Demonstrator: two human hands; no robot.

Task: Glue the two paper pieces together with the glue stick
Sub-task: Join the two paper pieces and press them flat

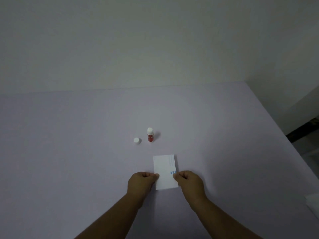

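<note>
Uncapped red glue stick point(150, 135) upright beyond white paper point(165, 171).

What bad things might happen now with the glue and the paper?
The glue stick stands open with its cap off beside it, so it may dry out or get knocked over. Both hands, left hand and right hand, pinch the paper by its edges; the sheets might slip crooked.

wall point(138, 40): plain off-white, meets a second wall at a corner on the right | table point(69, 135): pale lilac top, far edge against the wall | floor point(307, 130): dark strip past the table's right edge | light: dim, even
</note>
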